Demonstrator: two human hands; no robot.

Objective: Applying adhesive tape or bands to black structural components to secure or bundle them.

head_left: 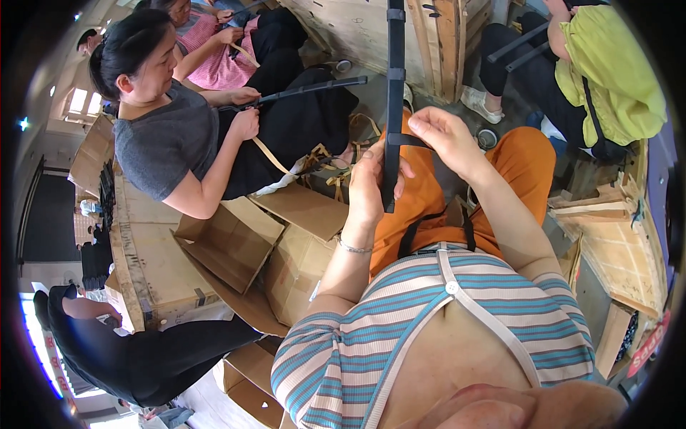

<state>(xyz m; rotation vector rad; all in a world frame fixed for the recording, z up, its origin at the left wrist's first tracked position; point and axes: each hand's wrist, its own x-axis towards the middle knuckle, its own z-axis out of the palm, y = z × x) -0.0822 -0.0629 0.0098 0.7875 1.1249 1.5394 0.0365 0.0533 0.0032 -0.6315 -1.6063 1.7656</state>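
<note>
1. The left hand [366,184], at the centre of the frame, wraps round the lower end of a long dark bar [394,100], thumb on one side and fingertips showing on the other.
2. The right hand [449,139], just to the right, is mostly closed, its thumb and forefinger drawn together. It seems to have hold of a narrow dark strap [411,140], though the rest of its fingers are hidden from me.
3. That strap leaves the bar sideways and reaches the right hand. I'd judge the step to be working the strap round or against the bar; the next move calls for a steady left grip and even tension on the right.
4. The bar is straight, slim and matt, running up to the top edge of the frame, with darker bands crossing it at intervals. The strap looks flat and flexible.
5. Beneath lie smooth orange trousers [525,161]; nearer the lower edge is a ribbed top [457,314] in blue, white and brown stripes.
6. Left of centre, an open cardboard box [304,264] spreads its creased brown flaps.
7. At upper left, a co-worker in a grey shirt [168,139] holds a similar dark rod [314,89] and a pale tan strip [275,156].
8. Rough plywood crates stand at upper centre [343,21] and at right [629,250].
</note>
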